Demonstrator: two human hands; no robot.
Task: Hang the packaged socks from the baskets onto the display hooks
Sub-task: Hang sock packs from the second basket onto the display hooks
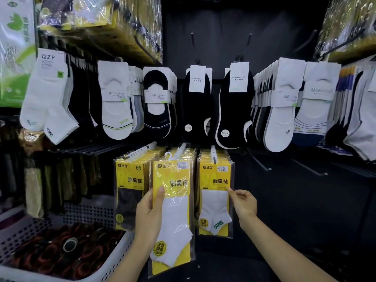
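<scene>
My left hand (149, 216) grips a yellow sock pack (173, 212) with white socks by its left edge, thumb on the front. The pack's white hanger sits at the tip of the middle display hook (182, 148). My right hand (243, 204) pinches the right edge of the front pack (215, 196) hanging on the right hook (213, 152). A third row of yellow packs (129, 190), with dark socks, hangs on the left hook. A white perforated basket (114, 259) at lower left holds dark packaged socks.
Rows of white and black no-show socks (197, 106) hang on hooks above. Bare black hooks (260, 163) stick out at right over a dark panel. Yellow packs (114, 27) hang at top left and top right. Brownish socks hang at far left.
</scene>
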